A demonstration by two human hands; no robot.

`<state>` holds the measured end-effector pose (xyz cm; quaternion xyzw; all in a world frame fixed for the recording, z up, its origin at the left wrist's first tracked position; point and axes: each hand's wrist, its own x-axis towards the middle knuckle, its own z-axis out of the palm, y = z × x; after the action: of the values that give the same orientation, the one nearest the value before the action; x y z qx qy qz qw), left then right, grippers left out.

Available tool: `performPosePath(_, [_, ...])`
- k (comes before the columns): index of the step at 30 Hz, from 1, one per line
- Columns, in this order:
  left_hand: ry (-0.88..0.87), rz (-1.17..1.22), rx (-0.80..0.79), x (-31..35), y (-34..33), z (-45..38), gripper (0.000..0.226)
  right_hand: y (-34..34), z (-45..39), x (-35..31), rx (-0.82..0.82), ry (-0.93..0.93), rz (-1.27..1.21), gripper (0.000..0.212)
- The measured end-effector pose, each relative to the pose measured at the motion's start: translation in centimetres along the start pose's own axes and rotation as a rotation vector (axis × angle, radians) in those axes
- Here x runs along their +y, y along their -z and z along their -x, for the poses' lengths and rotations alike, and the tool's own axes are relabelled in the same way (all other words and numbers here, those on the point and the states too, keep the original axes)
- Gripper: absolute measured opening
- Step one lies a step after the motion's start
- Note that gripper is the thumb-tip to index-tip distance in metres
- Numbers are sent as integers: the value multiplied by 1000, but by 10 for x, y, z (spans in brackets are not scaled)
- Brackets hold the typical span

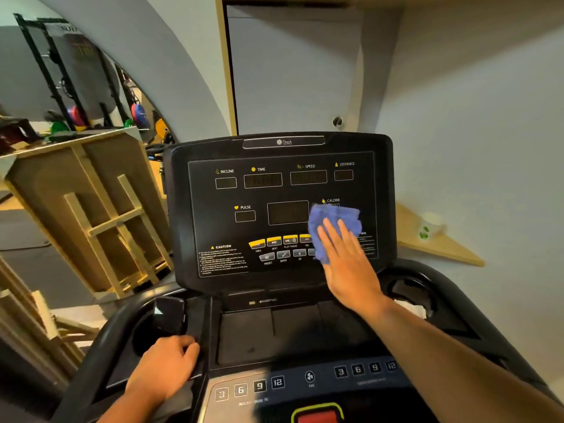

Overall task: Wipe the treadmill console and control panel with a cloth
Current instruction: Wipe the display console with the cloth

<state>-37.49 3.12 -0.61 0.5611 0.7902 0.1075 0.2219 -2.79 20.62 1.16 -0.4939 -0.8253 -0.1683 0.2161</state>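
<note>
- While the blue cloth (334,228) is pressed flat against the lower right of the console (283,209), just under the CALORIE label, it is held there by the right hand (348,264) with straight, spread fingers rather than a grip.
- The cloth is bunched, and only its lower part is covered by the fingers; it could be dropped onto the tray (293,331) below if pressure is eased in mid-stroke.
- The yellow buttons (274,241) and the grey ones beneath them are touched by the cloth's left edge, so a key could be pressed by accident; the displays look dark, and whether the machine is powered cannot be told.
- The left hand (171,361) is curled over the rim of the left cup holder (158,325), seemingly as a brace.
- The control panel (305,383), with its number keys and fan button, lies under the reaching right forearm and could be brushed or keyed by it.
- The left half of the console is judged not yet reached by this stroke; streaks may be left if the wadded cloth is not flattened.
</note>
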Motion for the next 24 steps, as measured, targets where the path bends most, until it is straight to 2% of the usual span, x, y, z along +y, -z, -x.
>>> performPosePath(2, [14,2,-19,2,0,1,40,7,1,25,28,-246,-109,70])
performPosePath(3, [24,0,-22,2,0,1,38,10,-2,33,43,-308,-133,68])
performPosePath(7, [25,-22,1,-7,-3,-3,26,27,-47,54,111,-413,-155,65])
performPosePath(10, [18,-18,7,-6,-3,-3,27,50,-100,72,161,-504,-251,62])
performPosePath(14, [21,-12,9,-5,-5,-4,30,45,-90,73,193,-453,-272,61])
performPosePath(19, [4,7,17,-5,-6,-2,30,4,3,44,35,-360,-215,66])
performPosePath(22, [-1,4,18,-6,-6,-2,31,-5,38,38,-54,-190,-165,68])
performPosePath(24, [-7,12,18,-6,-6,-3,35,-6,52,39,-89,19,-47,65])
